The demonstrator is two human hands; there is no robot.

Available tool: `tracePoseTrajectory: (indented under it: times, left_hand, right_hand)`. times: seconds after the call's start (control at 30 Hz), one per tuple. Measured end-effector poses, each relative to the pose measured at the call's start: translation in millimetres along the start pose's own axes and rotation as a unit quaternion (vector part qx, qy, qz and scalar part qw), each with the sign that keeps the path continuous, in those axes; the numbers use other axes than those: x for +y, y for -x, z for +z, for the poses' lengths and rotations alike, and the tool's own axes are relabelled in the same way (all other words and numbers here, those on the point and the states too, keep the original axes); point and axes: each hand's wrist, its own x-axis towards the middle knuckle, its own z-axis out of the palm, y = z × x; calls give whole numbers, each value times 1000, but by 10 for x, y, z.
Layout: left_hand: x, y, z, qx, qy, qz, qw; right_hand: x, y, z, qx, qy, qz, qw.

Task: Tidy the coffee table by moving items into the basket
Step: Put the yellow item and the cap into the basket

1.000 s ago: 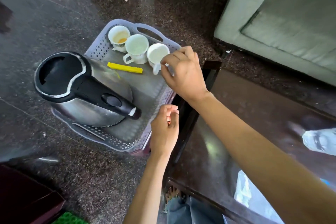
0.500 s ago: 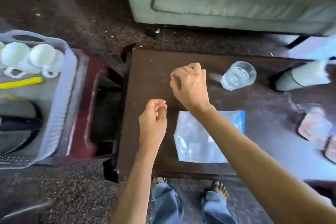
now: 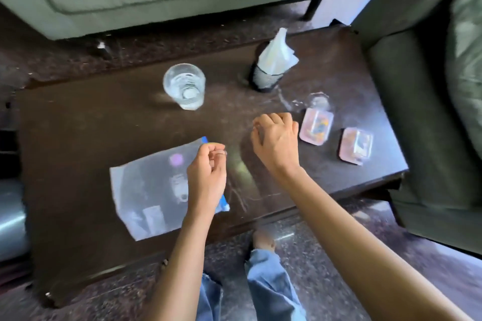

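Dark wood coffee table (image 3: 78,125) fills the view between grey sofas. Both hands hover above it, empty, fingers loosely curled. Left hand (image 3: 207,177) hangs over the right edge of a flat plastic pouch (image 3: 148,190). Right hand (image 3: 276,143) is just left of two pink coasters (image 3: 317,126), the second coaster (image 3: 356,146) farther right. Beyond the hands stand a clear glass (image 3: 185,86) and a dark tissue holder (image 3: 268,73), well apart from both. Basket not in view.

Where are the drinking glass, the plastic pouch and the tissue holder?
drinking glass (image 3: 184,86): head view, on its clear inside wall.
plastic pouch (image 3: 151,185): head view, on its flat middle.
tissue holder (image 3: 263,80): head view, on its dark mesh side.
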Motion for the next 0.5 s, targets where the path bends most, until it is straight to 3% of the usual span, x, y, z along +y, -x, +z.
tracePoseTrajectory:
  times: [0.27, 0.5]
  left_hand:
    - [88, 109, 711, -37, -49, 22, 998]
    - [119, 290, 819, -46, -76, 27, 996]
  right_hand:
    - [1063, 167, -240, 5, 10, 96, 995]
    - [1267, 384, -280, 20, -11, 113, 993]
